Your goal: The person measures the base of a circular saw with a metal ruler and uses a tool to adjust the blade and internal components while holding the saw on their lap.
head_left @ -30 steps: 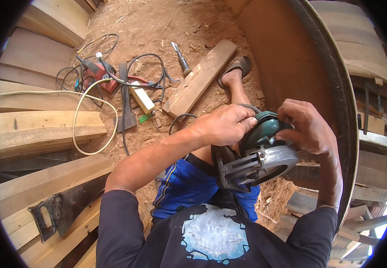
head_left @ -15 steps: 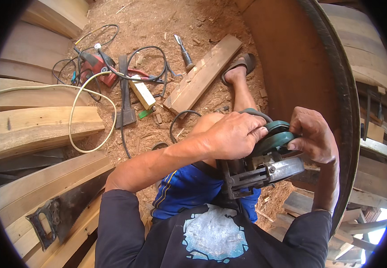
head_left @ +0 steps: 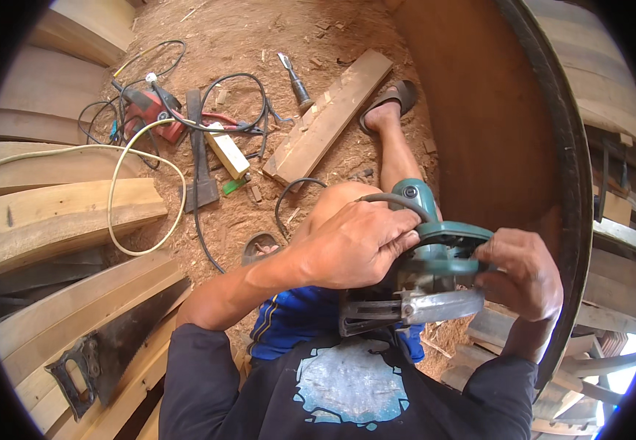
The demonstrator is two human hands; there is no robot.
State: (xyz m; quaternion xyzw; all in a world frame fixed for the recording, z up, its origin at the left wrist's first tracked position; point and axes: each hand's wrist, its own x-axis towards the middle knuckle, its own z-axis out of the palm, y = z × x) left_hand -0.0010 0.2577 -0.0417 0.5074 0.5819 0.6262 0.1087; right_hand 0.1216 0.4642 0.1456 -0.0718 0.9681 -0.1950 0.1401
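A green circular saw (head_left: pixel 443 262) with a metal blade guard (head_left: pixel 444 306) is held above my lap, its motor end pointing away from me. My left hand (head_left: pixel 362 246) is closed at the saw's left side, thumb and fingers pressed together by the handle and the grey power cord (head_left: pixel 404 203). On the opposite side, my right hand (head_left: pixel 521 273) curls its fingers around the right end of the green handle; it is slightly blurred. The black base plate (head_left: pixel 366 315) hangs beneath, near my blue shorts.
On the sawdust floor lie a plank (head_left: pixel 329 121), a chisel (head_left: pixel 295 82), a red power tool (head_left: pixel 149 114) with tangled cords and an axe-like tool (head_left: pixel 200 165). A handsaw (head_left: pixel 112 359) rests on boards at left. A tall curved wooden panel (head_left: pixel 494 110) stands close on my right.
The saw has turned in my hands, bringing its green motor housing into view. My left hand has shifted slightly down and left, my right hand slightly down.
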